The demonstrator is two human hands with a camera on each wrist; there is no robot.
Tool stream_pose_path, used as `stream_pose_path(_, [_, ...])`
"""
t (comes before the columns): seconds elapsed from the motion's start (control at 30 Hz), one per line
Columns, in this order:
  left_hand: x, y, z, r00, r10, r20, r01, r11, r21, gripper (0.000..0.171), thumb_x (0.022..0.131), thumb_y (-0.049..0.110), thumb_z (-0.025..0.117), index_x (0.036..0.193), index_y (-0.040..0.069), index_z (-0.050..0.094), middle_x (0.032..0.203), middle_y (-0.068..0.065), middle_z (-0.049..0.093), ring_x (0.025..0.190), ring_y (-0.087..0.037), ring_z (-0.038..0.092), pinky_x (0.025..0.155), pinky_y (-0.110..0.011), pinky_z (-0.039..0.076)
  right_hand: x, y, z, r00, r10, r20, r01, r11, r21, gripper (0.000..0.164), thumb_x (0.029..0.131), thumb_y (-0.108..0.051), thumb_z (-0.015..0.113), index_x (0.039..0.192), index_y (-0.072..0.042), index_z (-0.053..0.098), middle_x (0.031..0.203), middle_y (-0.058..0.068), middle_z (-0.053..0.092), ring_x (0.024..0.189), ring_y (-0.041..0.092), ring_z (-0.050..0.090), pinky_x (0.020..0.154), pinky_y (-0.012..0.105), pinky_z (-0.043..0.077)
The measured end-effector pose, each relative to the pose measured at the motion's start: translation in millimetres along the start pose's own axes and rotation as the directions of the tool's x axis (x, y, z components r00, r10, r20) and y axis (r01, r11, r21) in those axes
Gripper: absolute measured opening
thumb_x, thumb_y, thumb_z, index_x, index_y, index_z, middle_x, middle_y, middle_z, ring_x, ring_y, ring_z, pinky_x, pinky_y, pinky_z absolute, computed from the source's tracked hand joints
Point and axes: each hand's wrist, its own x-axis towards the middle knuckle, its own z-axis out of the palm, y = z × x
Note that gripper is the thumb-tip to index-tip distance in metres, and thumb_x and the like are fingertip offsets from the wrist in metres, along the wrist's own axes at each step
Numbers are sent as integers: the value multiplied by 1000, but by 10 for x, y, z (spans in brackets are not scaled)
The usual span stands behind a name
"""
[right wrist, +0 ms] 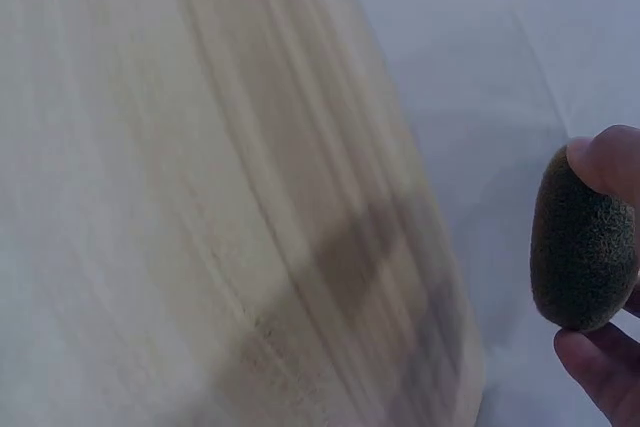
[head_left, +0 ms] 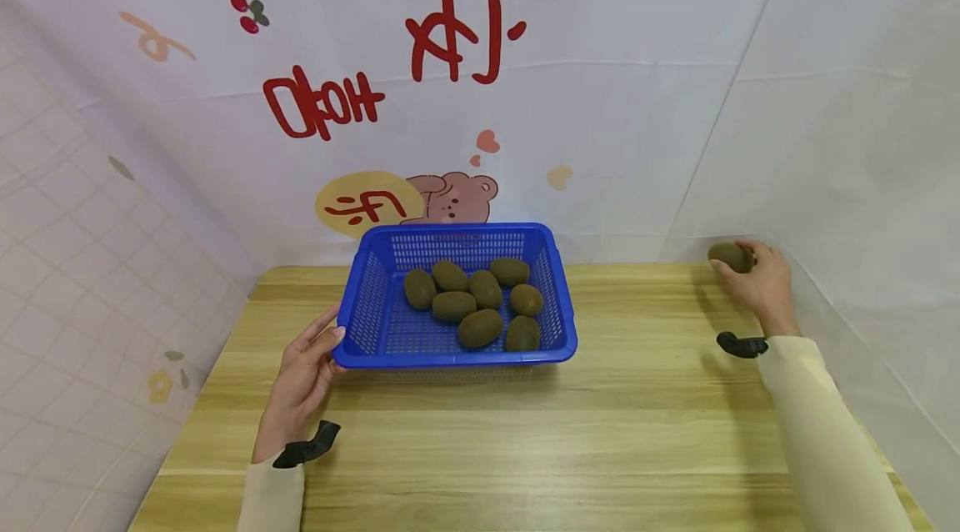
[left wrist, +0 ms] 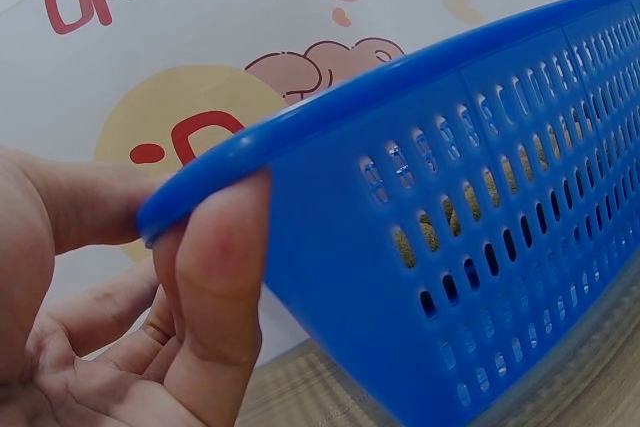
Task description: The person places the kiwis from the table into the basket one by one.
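A blue plastic basket (head_left: 457, 359) with slotted walls stands near the back of the table, with several brown kiwis (head_left: 453, 307) lying in its middle and right part. My left hand (head_left: 303, 369) grips the basket's front left corner, thumb and fingers pinching the rim, as the left wrist view shows up close. Far off at the back right corner, my right hand (head_left: 761, 282) holds one kiwi (right wrist: 580, 242) between thumb and fingertips. In the right wrist view this kiwi appears beyond the table's edge, against the white cloth.
The wood-patterned table (head_left: 600, 449) meets a white cloth backdrop (head_left: 622, 115) at its back edge. Cloth also hangs along the left and right sides. A printed bear (head_left: 457, 203) and red lettering show behind the basket.
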Motion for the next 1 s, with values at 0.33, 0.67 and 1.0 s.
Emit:
stream_pose_path(0.33, [25,5,17,1000,-2,-20,2,1000,9,61,105,7,58,158,6,30,101,-2,76,76,-11,73,59,-21,60,-162,-219,-53,998,-12,-67,19,995,95,72,96,-46,68,151,-4,47,144,31,48,121,48,51,71,18,42])
stream_pose_path(0.67, [-28,17,3,1000,-2,-14,2,1000,13,60,105,9,57,159,8,32,108,-3,75,79,-11,73,64,-20,61,-319,-458,-6,999,32,-14,-29,978,205,76,95,-51,69,155,-13,44,152,24,46,129,42,51,72,1,41])
stream_pose_path(1.0, [-25,13,17,1000,-5,-11,6,1000,18,63,105,9,57,160,5,26,115,-4,76,82,-12,74,62,-21,61,-423,-735,60,1000,3,0,-3,970,243,72,93,-51,72,153,-19,48,148,17,51,128,34,52,81,1,42])
